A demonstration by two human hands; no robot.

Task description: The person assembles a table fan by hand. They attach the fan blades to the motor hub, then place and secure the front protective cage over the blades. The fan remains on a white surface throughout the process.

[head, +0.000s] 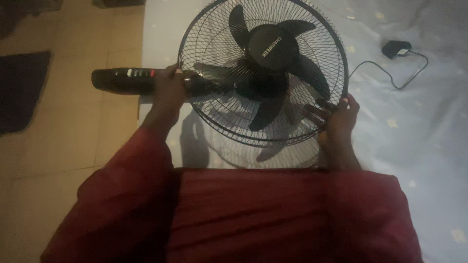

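Note:
A black fan lies on its back on a pale sheet, its round wire grille [263,68] facing up over black blades and a round hub [273,46]. My left hand [168,90] grips the fan's neck where the black control column [124,79] with small buttons joins the head. My right hand [337,117] holds the grille's rim at the lower right, fingers hooked through the wires. Both arms wear dark red sleeves.
The pale sheet [419,126] with small yellow dots covers a mattress to the right. A small black adapter [396,47] with a thin cord lies on it at upper right. Tan floor tiles [73,136] and a dark mat [22,90] are at left.

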